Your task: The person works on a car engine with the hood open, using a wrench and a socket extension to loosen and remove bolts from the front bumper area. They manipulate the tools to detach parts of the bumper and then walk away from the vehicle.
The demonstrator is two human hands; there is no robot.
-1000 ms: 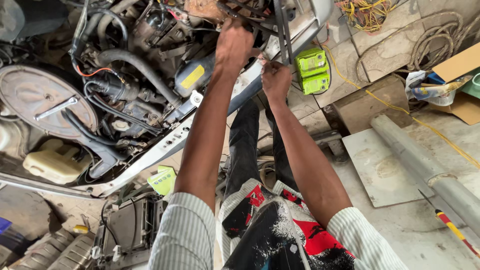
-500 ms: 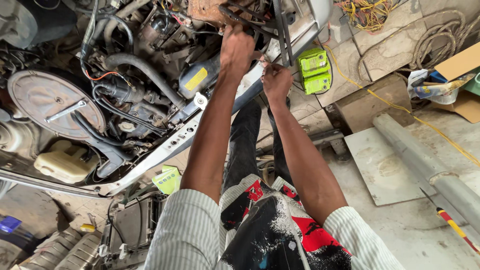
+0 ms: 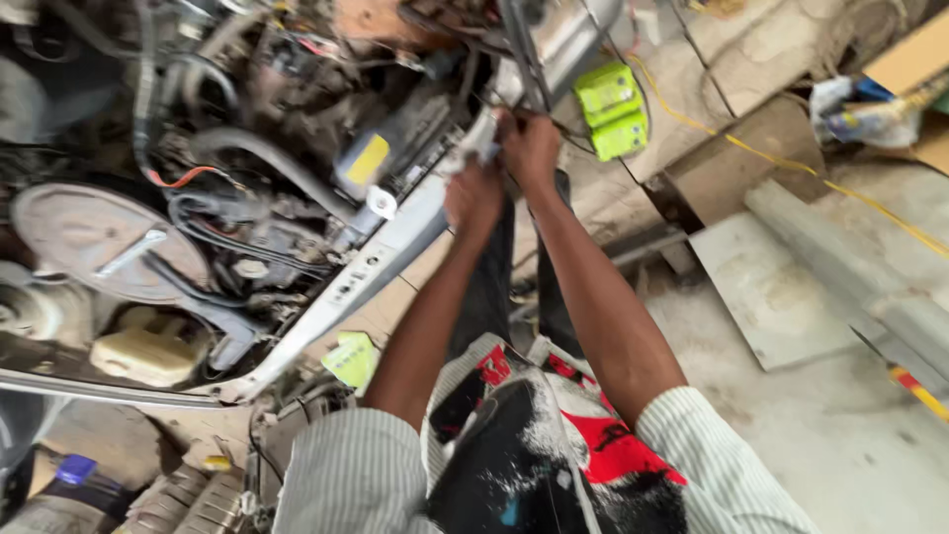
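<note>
An open car engine bay fills the upper left, edged by a silver front crossbar (image 3: 376, 262) that runs diagonally. My left hand (image 3: 473, 198) lies closed over the upper part of that bar. My right hand (image 3: 531, 148) sits just above it at the bar's top end, fingers curled; blur hides what they hold. Both forearms reach forward from striped sleeves. A dark part with a yellow label (image 3: 371, 163) lies just left of my left hand.
A round grey air-cleaner cover (image 3: 99, 247) and a cream reservoir (image 3: 148, 356) sit at left among hoses. Right of my hands are a green box (image 3: 613, 109), a yellow cable (image 3: 791, 168), a flat slab (image 3: 781, 287) and a red-and-yellow handled tool (image 3: 914, 386).
My left hand has drawn back out of the engine bay, down onto the crossbar beside my right hand. The view has tilted and blurred.
</note>
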